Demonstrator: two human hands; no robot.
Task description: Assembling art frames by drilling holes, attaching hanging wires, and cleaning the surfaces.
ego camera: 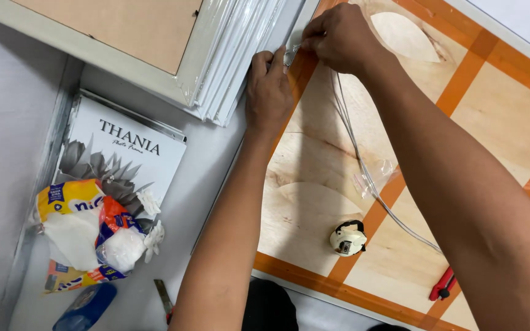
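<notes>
Both hands up at top centre, working the edge of a stack of white picture frames (228, 73) wrapped in clear plastic. Left hand (269, 92) lies flat, palm down, against the stack's right edge, fingers (260, 61) stretched out w/ nothing gripped, just pressing. Right hand (337, 37) just beside it, fingers curled tight & pinched on a small bit of clear plastic (291, 52) at the stack's corner; thumb & forefinger closed on it. Hands nearly touching. A thin grey wire (363, 165) runs from under the right hand down across the plywood bench (492, 110), which has orange tape strips. A small clear bag (372, 178) lies by the wire, approx mid-board. Near the bench's lower edge: a white tape roll w/ black dispenser (348, 239); a red cutter (443, 285) further right, partly under the right forearm. Left side, on the grey floor: a boxed photo frame w/ grey leaf print (124, 153), a yellow-orange snack bag w/ white tissue (84, 233) on top of it, a blue tape roll (87, 306) below, and a utility knife (164, 297) nearby.
</notes>
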